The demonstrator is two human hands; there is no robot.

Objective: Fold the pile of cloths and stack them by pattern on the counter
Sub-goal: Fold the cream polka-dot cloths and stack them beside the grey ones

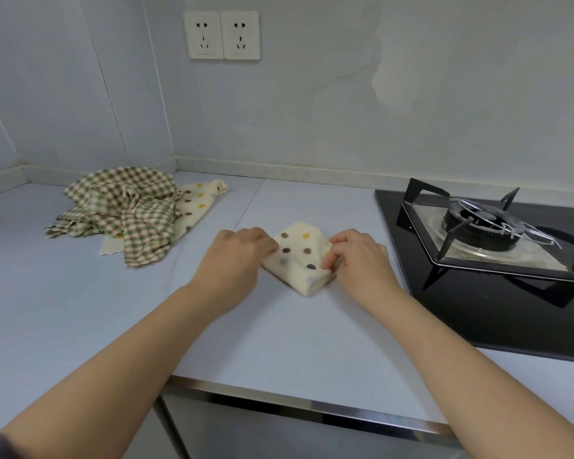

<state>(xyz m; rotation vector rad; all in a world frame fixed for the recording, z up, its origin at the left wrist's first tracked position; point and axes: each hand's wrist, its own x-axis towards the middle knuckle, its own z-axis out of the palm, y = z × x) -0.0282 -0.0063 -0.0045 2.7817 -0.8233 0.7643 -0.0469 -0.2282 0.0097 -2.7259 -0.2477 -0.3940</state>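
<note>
On my head camera, my left hand and right hand pinch opposite edges of the fluffy cream dotted cloth, which lies folded into a small square on the smooth counter. The crumpled checked pile lies well apart, far left.

A black hob is set at the right; two sockets are mounted on the wall.

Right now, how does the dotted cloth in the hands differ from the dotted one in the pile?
The held dotted cloth is folded small; the pile's dotted cloth lies unfolded. The left hand and right hand pinch the held one's edges; the pile's is untouched, partly under the checked cloths. Both are cream with coloured dots.
</note>
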